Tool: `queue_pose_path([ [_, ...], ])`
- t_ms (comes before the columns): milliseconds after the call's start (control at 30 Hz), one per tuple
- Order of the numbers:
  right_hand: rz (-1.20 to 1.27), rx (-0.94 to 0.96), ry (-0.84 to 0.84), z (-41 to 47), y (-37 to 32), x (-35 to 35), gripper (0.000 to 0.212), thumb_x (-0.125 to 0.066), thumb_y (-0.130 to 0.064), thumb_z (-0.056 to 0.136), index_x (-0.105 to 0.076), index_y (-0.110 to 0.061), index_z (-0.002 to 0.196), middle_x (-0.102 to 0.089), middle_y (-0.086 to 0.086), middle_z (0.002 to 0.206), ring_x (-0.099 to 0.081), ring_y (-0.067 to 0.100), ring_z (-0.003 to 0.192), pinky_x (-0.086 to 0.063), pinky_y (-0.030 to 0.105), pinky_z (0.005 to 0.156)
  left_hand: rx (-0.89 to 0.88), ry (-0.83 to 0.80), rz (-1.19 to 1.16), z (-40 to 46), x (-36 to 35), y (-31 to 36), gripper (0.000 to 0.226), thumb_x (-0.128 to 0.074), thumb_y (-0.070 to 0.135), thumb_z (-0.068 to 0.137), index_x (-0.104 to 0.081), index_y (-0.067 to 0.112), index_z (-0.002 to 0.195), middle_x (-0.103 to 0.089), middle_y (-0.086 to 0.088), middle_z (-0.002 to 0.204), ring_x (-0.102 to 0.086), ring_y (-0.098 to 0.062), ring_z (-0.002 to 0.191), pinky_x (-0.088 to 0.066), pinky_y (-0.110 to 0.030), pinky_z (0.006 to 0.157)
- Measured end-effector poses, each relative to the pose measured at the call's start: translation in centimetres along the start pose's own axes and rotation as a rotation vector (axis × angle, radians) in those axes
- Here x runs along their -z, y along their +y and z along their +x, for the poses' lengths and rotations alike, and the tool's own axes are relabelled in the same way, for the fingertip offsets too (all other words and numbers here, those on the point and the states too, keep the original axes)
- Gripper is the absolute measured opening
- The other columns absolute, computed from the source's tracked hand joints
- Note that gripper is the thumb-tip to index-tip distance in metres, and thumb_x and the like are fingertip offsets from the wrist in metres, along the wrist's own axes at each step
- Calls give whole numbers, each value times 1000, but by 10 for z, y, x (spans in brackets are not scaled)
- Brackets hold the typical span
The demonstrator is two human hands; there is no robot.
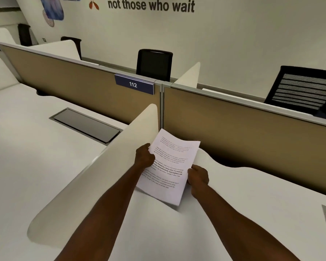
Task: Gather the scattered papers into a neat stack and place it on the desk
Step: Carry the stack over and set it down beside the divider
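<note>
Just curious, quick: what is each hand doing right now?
Left hand: closed on the paper stack, left edge.
Right hand: closed on its right edge.

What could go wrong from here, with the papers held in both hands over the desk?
1. The paper stack is held only at its side edges, left hand and right hand; a loose grip could let sheets slide and fan out.
2. The stack sits tilted beside the white divider; its far corner could catch there and bend.
3. It looks angled to the desk edges, so it may land askew, not neat.
</note>
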State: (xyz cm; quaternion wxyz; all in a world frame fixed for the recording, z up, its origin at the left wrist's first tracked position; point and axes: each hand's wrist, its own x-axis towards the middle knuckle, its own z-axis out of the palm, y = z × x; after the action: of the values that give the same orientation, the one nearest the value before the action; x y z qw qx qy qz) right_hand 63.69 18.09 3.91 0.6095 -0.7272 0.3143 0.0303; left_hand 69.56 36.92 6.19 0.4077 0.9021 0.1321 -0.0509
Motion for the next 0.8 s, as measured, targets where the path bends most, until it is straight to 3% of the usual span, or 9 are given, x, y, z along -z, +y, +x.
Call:
queue_pose_path([
  [67,-29,11,-1,5,4,-5,24,-56,-8,88,-75,-15,101,-72,7,92,-65,21,71,-53,25,55,-14,-2,52,7,-4,-3,47,-60,12,92,-49,1,136,-55,-18,139,-54,-33,125,-46,-37,99],
  [167,-120,31,44,10,12,-9,24,-53,-6,88,-76,-11,94,-74,12,95,-68,32,84,-61,41,77,-42,-16,133,12,-9,-6,42,-60,19,93,-52,-2,129,-57,-21,133,-55,-34,121,-46,-35,95],
  [267,-207,75,112,8,16,-12,21,-53,-5,89,-72,-10,83,-72,12,89,-68,36,87,-60,43,81,-47,-43,192,13,-13,-8,45,-59,27,93,-49,2,129,-52,-21,132,-51,-34,122,-45,-38,98],
  [367,-242,119,156,6,20,-12,23,-53,0,86,-69,-7,71,-72,15,79,-68,35,77,-60,38,72,-53,-65,220,14,-16,-10,50,-59,33,94,-45,4,132,-52,-20,134,-50,-33,124,-44,-42,102],
  [433,-279,143,162,5,22,-12,22,-54,3,82,-69,-2,67,-68,16,67,-64,33,66,-51,33,61,-59,-63,221,14,-17,-12,51,-59,34,94,-45,5,133,-53,-19,134,-51,-33,124,-45,-44,103],
  [600,-364,178,133,2,20,-8,20,-56,1,81,-64,-6,64,-56,5,59,-55,25,62,-42,27,61,-62,-77,212,11,-18,-15,56,-59,34,94,-41,6,139,-50,-18,139,-49,-33,128,-43,-45,106],
  [700,-443,197,85,-2,18,1,4,-63,-13,87,-66,-11,88,-66,10,86,-63,25,85,-46,29,75,-97,-88,196,5,-18,-14,63,-57,32,95,-32,5,146,-44,-18,146,-42,-33,135,-37,-44,112],
  [733,-469,206,84,-3,18,5,20,-65,-18,88,-68,-8,106,-70,13,104,-65,27,100,-48,32,87,-114,-87,206,2,-17,-12,65,-57,31,95,-30,4,148,-42,-18,148,-40,-33,137,-35,-45,114],
  [800,-555,274,67,-5,16,16,46,-64,-26,91,-56,-8,133,-65,11,129,-60,26,120,-44,35,103,-164,-78,242,-6,-16,-7,67,-56,30,95,-27,4,150,-38,-18,151,-34,-33,141,-32,-45,116],
])
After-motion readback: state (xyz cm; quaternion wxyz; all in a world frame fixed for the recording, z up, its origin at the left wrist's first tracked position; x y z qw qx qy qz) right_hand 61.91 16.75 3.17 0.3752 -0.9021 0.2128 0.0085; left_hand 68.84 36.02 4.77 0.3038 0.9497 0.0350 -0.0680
